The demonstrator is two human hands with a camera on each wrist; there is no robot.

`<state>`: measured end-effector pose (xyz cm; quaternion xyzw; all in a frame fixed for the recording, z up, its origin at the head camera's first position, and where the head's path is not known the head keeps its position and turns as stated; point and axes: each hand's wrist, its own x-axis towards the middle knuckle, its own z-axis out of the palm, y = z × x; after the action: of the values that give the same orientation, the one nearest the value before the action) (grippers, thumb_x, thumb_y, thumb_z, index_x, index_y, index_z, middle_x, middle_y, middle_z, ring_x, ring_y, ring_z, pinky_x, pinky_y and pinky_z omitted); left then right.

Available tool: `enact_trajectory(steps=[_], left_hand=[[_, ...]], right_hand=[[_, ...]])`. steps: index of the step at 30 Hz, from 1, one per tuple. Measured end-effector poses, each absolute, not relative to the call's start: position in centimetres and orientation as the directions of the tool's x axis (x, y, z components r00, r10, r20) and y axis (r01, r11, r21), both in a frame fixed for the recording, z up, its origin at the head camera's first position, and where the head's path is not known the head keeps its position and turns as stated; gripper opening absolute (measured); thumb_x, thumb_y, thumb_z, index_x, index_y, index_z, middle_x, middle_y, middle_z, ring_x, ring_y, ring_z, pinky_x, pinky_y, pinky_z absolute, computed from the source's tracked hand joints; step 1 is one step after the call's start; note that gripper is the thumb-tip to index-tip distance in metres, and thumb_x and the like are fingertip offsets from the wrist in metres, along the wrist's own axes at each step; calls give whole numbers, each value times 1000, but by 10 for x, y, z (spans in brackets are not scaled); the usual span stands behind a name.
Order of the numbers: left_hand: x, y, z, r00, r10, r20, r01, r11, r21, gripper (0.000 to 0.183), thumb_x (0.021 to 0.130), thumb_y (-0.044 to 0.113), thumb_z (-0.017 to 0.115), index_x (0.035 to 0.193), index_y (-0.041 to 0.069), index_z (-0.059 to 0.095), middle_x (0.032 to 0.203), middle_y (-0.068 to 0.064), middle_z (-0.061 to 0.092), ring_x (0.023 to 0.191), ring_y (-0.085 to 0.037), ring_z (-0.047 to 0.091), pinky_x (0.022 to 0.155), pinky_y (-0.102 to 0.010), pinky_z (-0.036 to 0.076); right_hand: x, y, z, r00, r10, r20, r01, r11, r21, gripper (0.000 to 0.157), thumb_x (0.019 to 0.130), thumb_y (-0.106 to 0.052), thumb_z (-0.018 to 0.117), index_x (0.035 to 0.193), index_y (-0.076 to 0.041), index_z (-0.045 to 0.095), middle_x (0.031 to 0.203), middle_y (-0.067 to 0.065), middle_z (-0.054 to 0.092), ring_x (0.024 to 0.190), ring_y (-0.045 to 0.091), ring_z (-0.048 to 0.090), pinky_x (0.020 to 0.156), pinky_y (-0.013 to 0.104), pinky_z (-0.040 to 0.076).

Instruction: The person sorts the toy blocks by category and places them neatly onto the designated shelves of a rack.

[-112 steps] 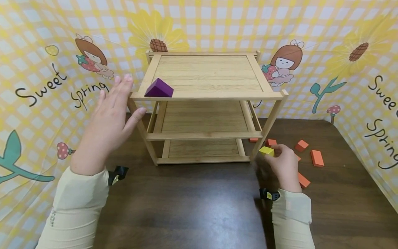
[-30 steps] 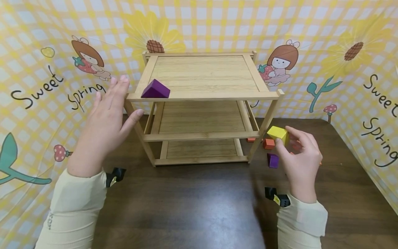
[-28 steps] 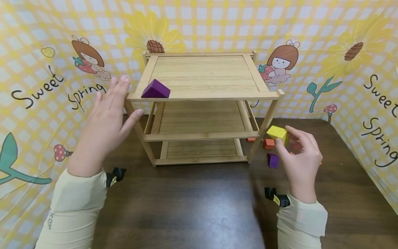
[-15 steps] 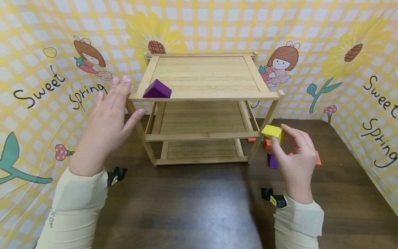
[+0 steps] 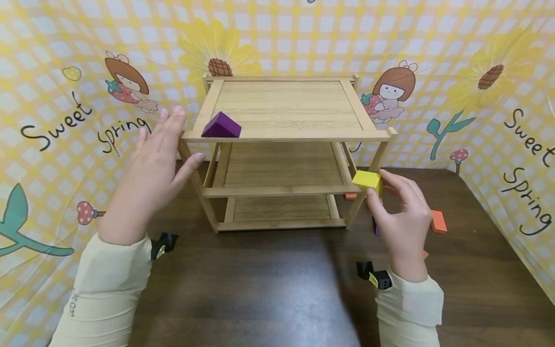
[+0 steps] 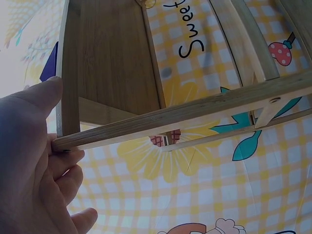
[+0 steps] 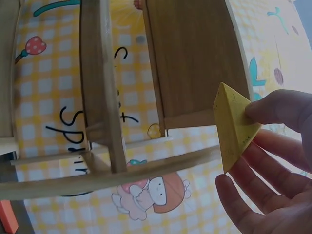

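My right hand [image 5: 401, 217] pinches a yellow triangular block [image 5: 367, 180] between thumb and fingers. In the head view the block overlaps the right front post of a wooden three-tier shelf [image 5: 282, 134]; the right wrist view shows the yellow triangular block [image 7: 234, 124] raised beside the frame. With fingers stretched, my left hand [image 5: 149, 176] rests against the shelf's left front corner. In the left wrist view, the left hand's thumb [image 6: 46, 95] lies along the front edge and the other fingers pass beside the post. A purple triangular block [image 5: 222, 125] sits on the top board's front left.
Several orange blocks lie on the dark table right of the shelf, one orange block [image 5: 439, 221] beyond my right hand. Another purple block [image 5: 376, 226] is mostly hidden by that hand. A yellow checked cloth [image 5: 282, 43] surrounds the shelf at back and sides.
My right hand has lifted the yellow block from near the tabletop, then shifted left to the shelf's right post. The left hand stays at the corner.
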<state>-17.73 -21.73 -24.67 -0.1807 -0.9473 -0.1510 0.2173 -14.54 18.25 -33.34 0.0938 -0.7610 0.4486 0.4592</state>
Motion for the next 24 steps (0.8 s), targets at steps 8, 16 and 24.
enact_trajectory(steps=[8,16,24], left_hand=[[-177,-217,-247,-840,277,467,412,885,215,77,106,37,53,164,11,10,169,-8,13,156,-22,4,124,-54,-2],[-177,-218,-247,-836,278,472,413,887,209,77,106,38,52,164,12,10,169,-7,13,156,-22,4,124,-53,-2],[-176,-217,-246,-840,277,466,404,894,195,77,106,39,51,164,12,8,169,-6,10,156,-23,4,124,-54,-2]], right_hand=[[-148,175,-322,-540,227,811,-601,571,-560,37,80,6,79,116,1,75,109,14,72,100,22,67,92,22,54],[-151,165,-310,-527,200,826,-633,556,-539,37,80,8,81,115,1,75,110,14,73,103,12,66,93,21,53],[-155,158,-299,-507,163,847,-676,535,-507,35,80,9,80,115,3,75,110,15,73,100,24,67,95,23,53]])
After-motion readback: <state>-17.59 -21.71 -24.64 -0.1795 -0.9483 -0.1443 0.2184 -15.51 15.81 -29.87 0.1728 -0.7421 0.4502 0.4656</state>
